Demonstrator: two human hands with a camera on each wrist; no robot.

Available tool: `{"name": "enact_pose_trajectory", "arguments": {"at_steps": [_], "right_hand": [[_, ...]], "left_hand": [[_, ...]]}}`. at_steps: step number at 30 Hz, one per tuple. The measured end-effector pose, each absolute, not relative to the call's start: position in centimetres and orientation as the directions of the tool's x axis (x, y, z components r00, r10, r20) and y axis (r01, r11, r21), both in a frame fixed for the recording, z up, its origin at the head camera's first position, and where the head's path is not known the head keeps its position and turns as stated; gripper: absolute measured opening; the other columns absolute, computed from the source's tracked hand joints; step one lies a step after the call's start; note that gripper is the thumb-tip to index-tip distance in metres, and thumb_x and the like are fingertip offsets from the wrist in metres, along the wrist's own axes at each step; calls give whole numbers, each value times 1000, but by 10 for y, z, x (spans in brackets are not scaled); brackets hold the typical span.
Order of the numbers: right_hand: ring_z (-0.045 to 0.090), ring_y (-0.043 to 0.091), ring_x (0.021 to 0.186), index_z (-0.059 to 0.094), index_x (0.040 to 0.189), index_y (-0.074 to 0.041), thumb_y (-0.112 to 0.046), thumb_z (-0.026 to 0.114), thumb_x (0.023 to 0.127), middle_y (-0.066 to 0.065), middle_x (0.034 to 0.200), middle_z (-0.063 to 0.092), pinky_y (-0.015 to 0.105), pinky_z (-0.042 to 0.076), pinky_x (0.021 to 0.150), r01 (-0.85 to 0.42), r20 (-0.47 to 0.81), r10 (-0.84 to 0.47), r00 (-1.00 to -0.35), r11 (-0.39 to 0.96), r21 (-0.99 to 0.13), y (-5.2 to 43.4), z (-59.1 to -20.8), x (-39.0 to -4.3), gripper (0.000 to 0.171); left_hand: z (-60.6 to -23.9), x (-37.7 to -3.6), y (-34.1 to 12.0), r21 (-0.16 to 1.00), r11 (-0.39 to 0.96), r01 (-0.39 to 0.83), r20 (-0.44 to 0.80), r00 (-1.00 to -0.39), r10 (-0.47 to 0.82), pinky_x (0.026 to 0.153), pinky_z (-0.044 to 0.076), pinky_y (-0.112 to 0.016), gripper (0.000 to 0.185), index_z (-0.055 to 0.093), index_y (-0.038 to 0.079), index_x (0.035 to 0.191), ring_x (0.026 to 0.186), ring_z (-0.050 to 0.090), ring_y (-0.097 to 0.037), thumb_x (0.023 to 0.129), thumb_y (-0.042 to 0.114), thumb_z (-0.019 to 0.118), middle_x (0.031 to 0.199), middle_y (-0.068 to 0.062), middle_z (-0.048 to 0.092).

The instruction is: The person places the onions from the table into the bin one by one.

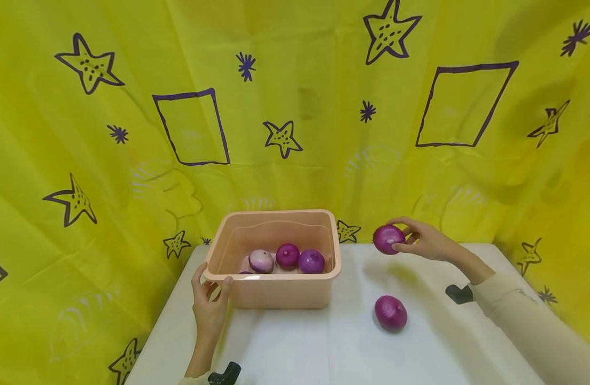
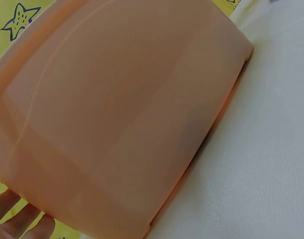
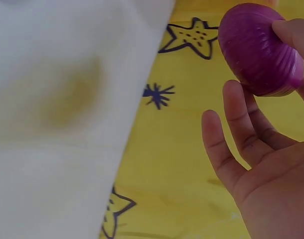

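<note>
A peach plastic tub (image 1: 276, 291) stands on the white table (image 1: 324, 347) and holds several purple onions (image 1: 287, 255). My left hand (image 1: 212, 283) grips the tub's near-left corner, thumb on the rim. The left wrist view shows the tub wall (image 2: 117, 114) up close, with fingers (image 2: 22, 219) at its lower edge. My right hand (image 1: 400, 235) holds a purple onion (image 1: 383, 239) in the air to the right of the tub. In the right wrist view the thumb and fingers (image 3: 236, 124) pinch that onion (image 3: 259, 50). Another purple onion (image 1: 390, 313) lies on the table in front of it.
A yellow cloth backdrop (image 1: 295, 107) printed with stars and squares hangs close behind and on both sides of the table. The table's left edge (image 1: 165, 321) runs beside my left forearm. Black wrist mounts (image 1: 458, 293) sit on both arms.
</note>
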State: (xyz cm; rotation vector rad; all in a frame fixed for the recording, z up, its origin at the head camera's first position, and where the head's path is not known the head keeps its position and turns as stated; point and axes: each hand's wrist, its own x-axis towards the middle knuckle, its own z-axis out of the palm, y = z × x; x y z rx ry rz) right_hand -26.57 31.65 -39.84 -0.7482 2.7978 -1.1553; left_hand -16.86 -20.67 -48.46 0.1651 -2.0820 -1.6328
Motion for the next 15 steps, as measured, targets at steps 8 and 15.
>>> {"name": "enact_pose_trajectory", "arguments": {"at_steps": [8,15], "right_hand": [[67,25,88,55,140,-10,-17,80,91,15,109,71,29,60,68,-442,212,-420,-883,587,-678,311,-371,-272,56],[66,26,90,54,141,-11,-17,81,90,16,112,71,31,60,67,-455,235,-411,-881,599,-659,304,-359,-275,57]], "left_hand": [[-485,-170,-208,942,276,189,289,-878,-382,96,48,-31,72,30,26,157,135,52,-41,98,31,72,158,-15,41],[-484,-170,-208,943,274,189,287,-878,-382,92,48,-20,73,31,26,157,135,52,-41,98,32,72,158,-15,41]]}}
